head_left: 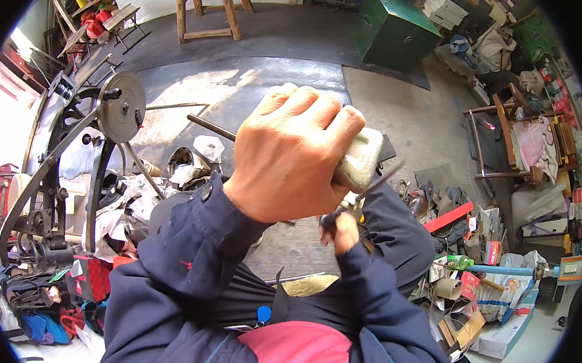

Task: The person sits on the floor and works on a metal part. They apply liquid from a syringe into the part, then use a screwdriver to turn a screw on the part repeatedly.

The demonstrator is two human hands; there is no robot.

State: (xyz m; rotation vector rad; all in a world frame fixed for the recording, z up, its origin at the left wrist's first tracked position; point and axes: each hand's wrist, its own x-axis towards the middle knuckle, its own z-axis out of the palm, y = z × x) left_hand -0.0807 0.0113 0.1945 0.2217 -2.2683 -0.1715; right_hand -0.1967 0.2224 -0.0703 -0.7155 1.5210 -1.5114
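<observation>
My left hand (pixel 289 158) is raised over my lap, its fingers wrapped round a pale, rounded, worn-looking block (pixel 362 161). Most of that block is hidden beneath the palm, so its kind does not show. A dark rod (pixel 212 127) sticks out on the hand's left side; whether I hold it is hidden. Lower and to the right, my right hand (pixel 345 232) is closed on the dark handle of a knife (pixel 381 179). The knife's narrow grey blade slants up to the right, close beside the block.
A black hand-cranked machine (pixel 122 107) with a round wheel stands at the left. Bags and shoes lie heaped below it. Tools, boxes and a red bar (pixel 448 217) clutter the right. Farther off are a green chest (pixel 393 30), a wooden stool (pixel 212 7) and a folding chair (pixel 510 139).
</observation>
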